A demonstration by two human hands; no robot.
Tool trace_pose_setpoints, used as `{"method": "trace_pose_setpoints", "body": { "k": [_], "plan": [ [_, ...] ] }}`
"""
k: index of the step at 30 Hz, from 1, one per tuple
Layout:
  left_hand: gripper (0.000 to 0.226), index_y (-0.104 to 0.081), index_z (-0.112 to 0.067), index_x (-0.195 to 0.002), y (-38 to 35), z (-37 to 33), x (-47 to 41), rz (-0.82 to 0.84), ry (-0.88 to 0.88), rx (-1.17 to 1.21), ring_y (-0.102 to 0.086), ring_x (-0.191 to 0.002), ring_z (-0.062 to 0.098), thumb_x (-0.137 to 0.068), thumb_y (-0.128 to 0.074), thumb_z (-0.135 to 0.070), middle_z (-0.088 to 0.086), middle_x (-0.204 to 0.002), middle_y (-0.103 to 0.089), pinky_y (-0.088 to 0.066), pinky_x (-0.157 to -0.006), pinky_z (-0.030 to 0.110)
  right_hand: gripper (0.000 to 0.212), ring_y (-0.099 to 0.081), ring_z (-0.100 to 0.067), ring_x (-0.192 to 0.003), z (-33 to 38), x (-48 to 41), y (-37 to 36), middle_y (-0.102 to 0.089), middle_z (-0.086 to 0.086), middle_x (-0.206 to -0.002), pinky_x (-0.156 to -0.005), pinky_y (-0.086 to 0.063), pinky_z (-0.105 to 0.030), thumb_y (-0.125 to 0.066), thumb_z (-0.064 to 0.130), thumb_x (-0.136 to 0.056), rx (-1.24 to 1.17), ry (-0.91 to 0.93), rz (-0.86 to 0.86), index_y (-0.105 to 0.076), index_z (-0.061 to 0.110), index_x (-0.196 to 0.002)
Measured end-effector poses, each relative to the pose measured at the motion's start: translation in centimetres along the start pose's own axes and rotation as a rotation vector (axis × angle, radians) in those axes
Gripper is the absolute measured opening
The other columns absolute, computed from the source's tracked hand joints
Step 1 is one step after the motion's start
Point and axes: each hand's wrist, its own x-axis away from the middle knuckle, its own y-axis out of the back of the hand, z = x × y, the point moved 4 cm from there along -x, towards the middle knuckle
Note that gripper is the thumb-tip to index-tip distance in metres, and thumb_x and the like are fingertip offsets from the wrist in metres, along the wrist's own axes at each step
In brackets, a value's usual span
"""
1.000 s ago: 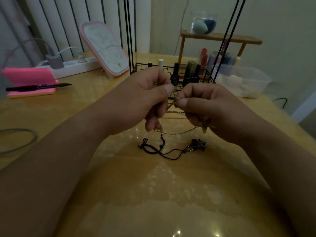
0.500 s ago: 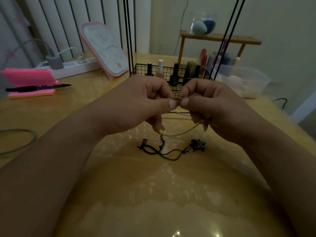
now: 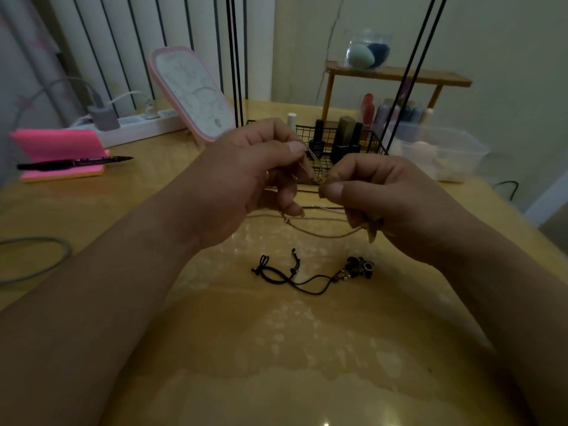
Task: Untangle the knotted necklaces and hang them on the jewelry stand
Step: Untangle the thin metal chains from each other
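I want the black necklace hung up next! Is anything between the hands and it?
Nothing on the table blocks it. But the left hand and right hand are both pinching tangled gold chains above the black necklace.

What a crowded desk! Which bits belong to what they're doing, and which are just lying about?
In the job: left hand and right hand, both pinching the gold chains; black cord necklace on the table.
Lying about: pen, pink notepad, power strip, mirror, polish basket, plastic tub.
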Motion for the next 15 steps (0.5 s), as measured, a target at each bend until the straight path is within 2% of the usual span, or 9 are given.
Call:
{"method": "trace_pose_setpoints", "body": {
  "k": [3, 6, 8, 11, 15],
  "plan": [
    [0.01, -0.057, -0.011, -0.097, -0.22, 0.24, 0.05, -0.011, 0.047, 0.049, -0.049, -0.055, 0.018, -0.104, -0.05, -0.009, 0.007, -0.082, -0.064, -0.052, -0.054, 0.033, 0.009, -0.054, -0.012, -0.056, 0.09, 0.04, -0.17, -0.055, 0.0, -0.063, -0.05, -0.042, -0.018, -0.074, 0.014, -0.083, -0.035, 0.014, 0.002, -0.067, 0.015, -0.088],
    [0.008, -0.058, -0.009, -0.097, 0.03, 0.48, 0.02, -0.086, 0.046, -0.093, -0.049, -0.051, 0.017, -0.104, -0.053, -0.007, 0.006, -0.074, -0.065, -0.052, -0.05, 0.033, 0.008, -0.054, -0.011, -0.057, 0.02, -0.02, -0.05, -0.054, 0.001, -0.064, -0.051, -0.043, -0.017, -0.07, 0.014, -0.083, -0.077, 0.03, -0.026, -0.067, 0.015, -0.09],
    [0.004, -0.058, -0.006, -0.098, -0.01, 0.56, 0.01, -0.124, 0.021, -0.214, -0.054, -0.05, 0.019, -0.102, -0.058, -0.006, 0.005, -0.073, -0.07, -0.057, -0.052, 0.036, 0.007, -0.055, -0.011, -0.058, 0.02, -0.03, 0.17, -0.056, 0.0, -0.067, -0.051, -0.043, -0.018, -0.071, 0.018, -0.084, -0.063, 0.035, -0.045, -0.068, 0.017, -0.09],
    [0.005, -0.058, -0.004, -0.102, -0.19, 0.54, 0.02, -0.147, -0.003, -0.295, -0.061, -0.051, 0.022, -0.1, -0.062, -0.006, 0.007, -0.082, -0.076, -0.062, -0.056, 0.038, 0.013, -0.056, -0.008, -0.059, 0.28, -0.03, 0.21, -0.057, -0.001, -0.069, -0.052, -0.044, -0.02, -0.078, 0.022, -0.086, -0.028, 0.044, -0.069, -0.067, 0.016, -0.09],
    [0.006, -0.06, -0.005, -0.099, 0.06, 0.38, -0.04, -0.184, -0.005, -0.293, -0.071, -0.067, 0.023, -0.097, -0.066, -0.005, 0.009, -0.094, -0.071, -0.066, -0.068, 0.038, 0.02, -0.053, -0.006, -0.057, 0.74, 0.02, 0.4, -0.055, -0.001, -0.067, -0.051, -0.043, -0.017, -0.073, 0.024, -0.078, -0.064, 0.063, -0.128, -0.062, 0.012, -0.089]
  ]
}}
